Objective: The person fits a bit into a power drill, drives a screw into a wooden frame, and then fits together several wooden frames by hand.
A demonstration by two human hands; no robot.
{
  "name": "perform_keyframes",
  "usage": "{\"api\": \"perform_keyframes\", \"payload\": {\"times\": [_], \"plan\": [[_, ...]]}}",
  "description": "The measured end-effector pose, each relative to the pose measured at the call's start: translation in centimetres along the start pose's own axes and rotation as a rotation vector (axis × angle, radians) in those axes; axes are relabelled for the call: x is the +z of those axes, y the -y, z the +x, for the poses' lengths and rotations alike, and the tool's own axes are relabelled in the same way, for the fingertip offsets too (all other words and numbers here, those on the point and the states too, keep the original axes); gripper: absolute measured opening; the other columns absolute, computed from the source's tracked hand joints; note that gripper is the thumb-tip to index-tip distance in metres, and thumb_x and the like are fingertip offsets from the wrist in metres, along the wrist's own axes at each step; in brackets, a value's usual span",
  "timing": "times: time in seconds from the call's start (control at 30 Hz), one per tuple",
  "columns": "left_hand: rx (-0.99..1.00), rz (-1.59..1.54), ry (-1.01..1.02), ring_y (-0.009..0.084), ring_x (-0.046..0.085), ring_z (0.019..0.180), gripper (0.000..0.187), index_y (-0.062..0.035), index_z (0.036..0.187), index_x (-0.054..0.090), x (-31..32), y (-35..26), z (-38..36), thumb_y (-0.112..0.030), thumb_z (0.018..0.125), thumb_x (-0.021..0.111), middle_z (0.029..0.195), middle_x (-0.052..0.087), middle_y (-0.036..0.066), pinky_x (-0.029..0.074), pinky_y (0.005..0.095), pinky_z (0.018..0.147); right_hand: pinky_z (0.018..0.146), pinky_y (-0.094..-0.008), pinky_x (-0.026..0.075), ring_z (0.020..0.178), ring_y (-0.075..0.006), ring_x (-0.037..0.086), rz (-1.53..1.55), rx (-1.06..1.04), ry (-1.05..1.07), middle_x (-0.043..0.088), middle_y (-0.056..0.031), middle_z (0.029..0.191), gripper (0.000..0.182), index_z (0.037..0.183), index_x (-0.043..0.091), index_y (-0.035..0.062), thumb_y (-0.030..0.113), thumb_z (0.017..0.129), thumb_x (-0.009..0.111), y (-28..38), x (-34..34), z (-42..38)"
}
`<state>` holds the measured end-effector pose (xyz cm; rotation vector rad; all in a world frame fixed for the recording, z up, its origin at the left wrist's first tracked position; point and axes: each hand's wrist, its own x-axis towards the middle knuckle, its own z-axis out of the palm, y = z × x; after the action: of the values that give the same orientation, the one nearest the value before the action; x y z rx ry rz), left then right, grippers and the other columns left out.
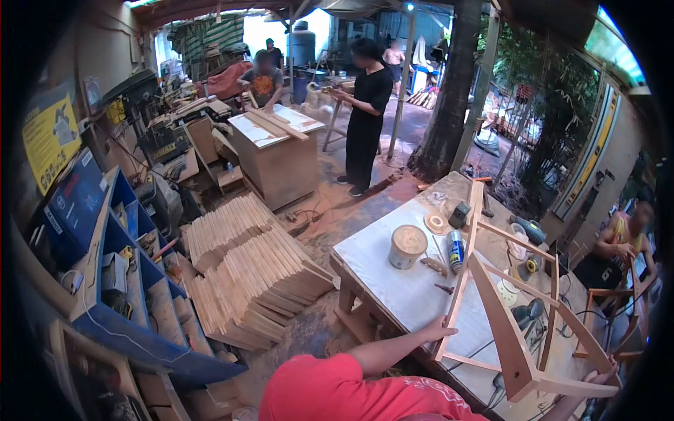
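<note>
A wooden chair frame (pixel 500 319) with slanted legs and thin rails lies over the right part of the white-topped workbench (pixel 365 242). Its lower left corner is in my left hand (pixel 440 328), the fingers closed round the rail. At the lower right, my right hand (pixel 602 377) grips the frame's other end, partly hidden by the wood. Beyond the frame's left rail are a tub of paste (pixel 408 247), a blue and white spray can (pixel 455 251) and a putty knife (pixel 434 266).
Stacked wooden boards (pixel 256 281) stand left of the bench, beside a blue shelf unit (pixel 151 351). A person in black (pixel 366 105) stands near a cabinet (pixel 277 165); another leans over it. At far right, a seated person (pixel 625 242) handles another frame. A tree trunk (pixel 449 105) rises behind.
</note>
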<state>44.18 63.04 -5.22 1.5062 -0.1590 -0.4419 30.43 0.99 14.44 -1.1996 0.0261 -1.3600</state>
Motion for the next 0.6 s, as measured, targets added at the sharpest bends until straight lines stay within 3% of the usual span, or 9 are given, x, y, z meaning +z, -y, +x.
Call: {"api": "perform_keyframes", "payload": {"times": [0.4,0.6], "plan": [[0.028,0.011,0.002,0.0157,0.052,0.079,0.058,0.0007,0.109,0.048,0.3,2.4,1.5,-0.038,0.075,0.074,0.089,0.054,0.008,0.046,0.0301,0.072,0.096,-0.0346,0.038,0.106,-0.0209,0.051,-0.052,0.011,-0.017,0.056,-0.0106,0.114,0.040,0.113,0.053,0.0056,0.040,0.094,0.049,2.4,2.2,-1.8],[0.037,0.013,0.008,0.0163,0.053,0.082,0.059,0.0013,0.112,0.048,0.2,2.2,1.3,-0.038,0.076,0.073,0.092,0.055,0.009,0.046,0.0302,0.074,0.096,-0.0339,0.038,0.106,-0.0207,0.051,-0.070,0.000,-0.023,0.055,-0.0103,0.115,0.039,0.113,0.053,0.0059,0.039,0.094,0.048,3.2,2.7,-2.0]]}}
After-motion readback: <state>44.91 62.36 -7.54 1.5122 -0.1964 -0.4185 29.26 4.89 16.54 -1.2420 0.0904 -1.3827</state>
